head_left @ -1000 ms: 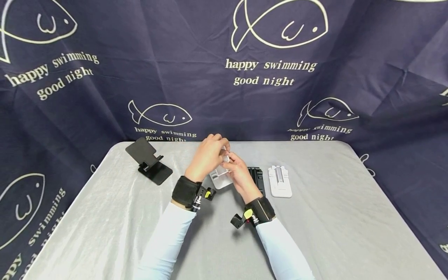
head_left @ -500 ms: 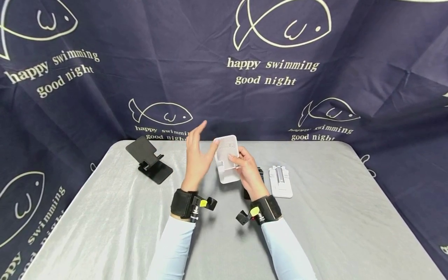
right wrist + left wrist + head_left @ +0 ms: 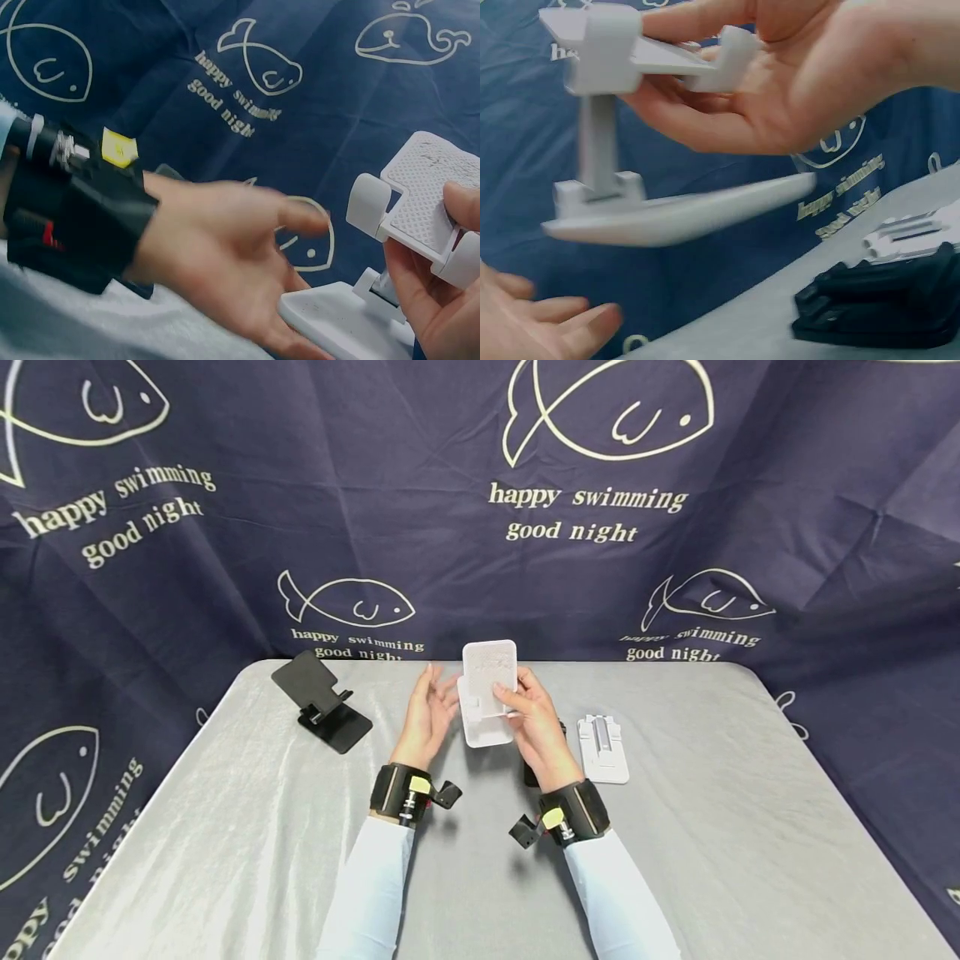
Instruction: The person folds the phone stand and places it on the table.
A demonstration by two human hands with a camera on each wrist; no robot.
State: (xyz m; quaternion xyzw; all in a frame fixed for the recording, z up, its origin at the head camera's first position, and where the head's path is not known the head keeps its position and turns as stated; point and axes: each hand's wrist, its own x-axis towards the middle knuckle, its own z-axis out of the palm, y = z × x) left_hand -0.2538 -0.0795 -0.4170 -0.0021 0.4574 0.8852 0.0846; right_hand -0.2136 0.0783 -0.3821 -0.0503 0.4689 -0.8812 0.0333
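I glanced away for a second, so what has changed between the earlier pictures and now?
The left hand has let go of the white stand and drawn back slightly left and towards the person. The stand's upper plate, mostly hidden before, now shows broadly. The right hand still holds the stand; the open black stand and folded white stand stayed put.

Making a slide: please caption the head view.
Right hand grips an unfolded white stand, left hand beside it; an unfolded black stand sits on the grey table.
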